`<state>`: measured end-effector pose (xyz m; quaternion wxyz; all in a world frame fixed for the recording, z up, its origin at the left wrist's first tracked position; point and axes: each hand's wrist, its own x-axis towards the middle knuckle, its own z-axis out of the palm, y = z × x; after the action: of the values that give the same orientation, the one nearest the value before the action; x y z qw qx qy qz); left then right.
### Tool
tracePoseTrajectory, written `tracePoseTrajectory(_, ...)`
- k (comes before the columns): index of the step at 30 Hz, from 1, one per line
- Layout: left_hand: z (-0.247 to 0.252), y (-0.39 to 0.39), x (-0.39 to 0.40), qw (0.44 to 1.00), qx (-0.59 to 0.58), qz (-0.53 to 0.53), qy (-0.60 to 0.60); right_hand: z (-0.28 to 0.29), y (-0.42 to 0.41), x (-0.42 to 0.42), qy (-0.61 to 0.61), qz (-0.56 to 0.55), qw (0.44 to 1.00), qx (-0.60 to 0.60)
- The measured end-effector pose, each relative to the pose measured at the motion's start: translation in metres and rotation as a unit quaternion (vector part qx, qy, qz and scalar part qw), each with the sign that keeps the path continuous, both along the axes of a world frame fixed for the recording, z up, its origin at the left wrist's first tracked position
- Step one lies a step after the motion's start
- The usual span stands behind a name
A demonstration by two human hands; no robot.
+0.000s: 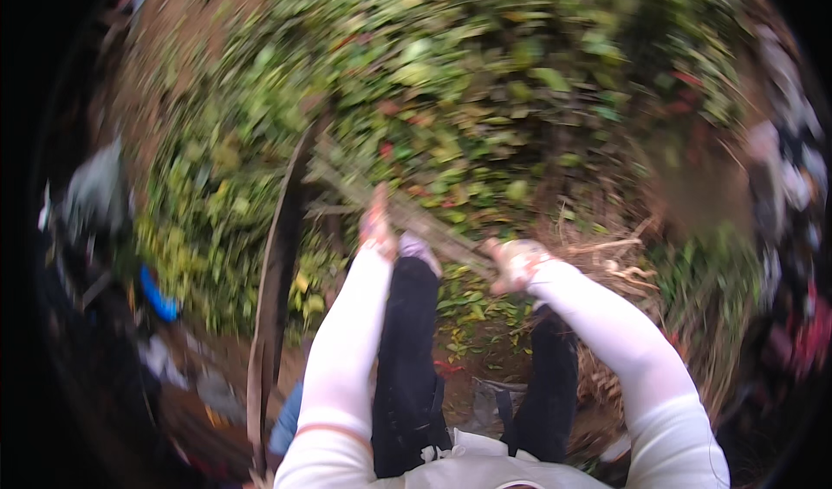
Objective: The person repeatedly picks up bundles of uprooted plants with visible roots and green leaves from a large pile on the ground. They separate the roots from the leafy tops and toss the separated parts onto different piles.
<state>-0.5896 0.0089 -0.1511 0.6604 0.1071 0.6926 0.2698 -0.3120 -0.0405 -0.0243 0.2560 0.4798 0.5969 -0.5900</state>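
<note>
A weathered wooden plank (435, 226) slants down to the right over a bed of green leaves (468, 99). Its lower right end meets my right hand (513, 261), whose thumb and fingers are around that end. My left hand (378, 219) is held edge-on beside the plank's lower side, with its fingers stretched out; blur hides whether it touches the wood. Left of my left arm stands a long, curved, dark board or strip (283, 248), running from the leaves down to the frame's bottom.
Dry roots and stalks (617, 248) lie right of my right hand, beside long grass (708, 294). A blue object (158, 294) and a grey sheet (97, 190) are at the left. Mixed litter (790, 157) lines the right rim. Brown soil (195, 2) shows at the upper left.
</note>
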Motion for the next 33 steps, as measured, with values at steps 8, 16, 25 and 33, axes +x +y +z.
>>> tracePoseTrajectory(8, 0.278, -0.004, 0.142, 0.903, 0.075, -0.269, -0.327, 0.296, -0.147, 0.143, -0.155, -0.276, 0.948, 0.037)
tracePoseTrajectory(16, 0.392, -0.031, 0.306, 0.837, 0.083, -0.454, -0.293, 0.574, -0.349, 0.353, -0.433, -0.663, 0.602, 0.102)
tracePoseTrajectory(25, 0.314, -0.183, 0.407, 0.784, 0.021, -0.599, -0.16, 0.318, -0.529, 0.576, -0.553, -0.455, 0.681, -0.15)
tracePoseTrajectory(33, 0.387, -0.211, 0.437, 0.696, -0.015, -0.716, -0.049, 0.263, -0.559, 0.595, -0.6, -0.432, 0.668, -0.087)
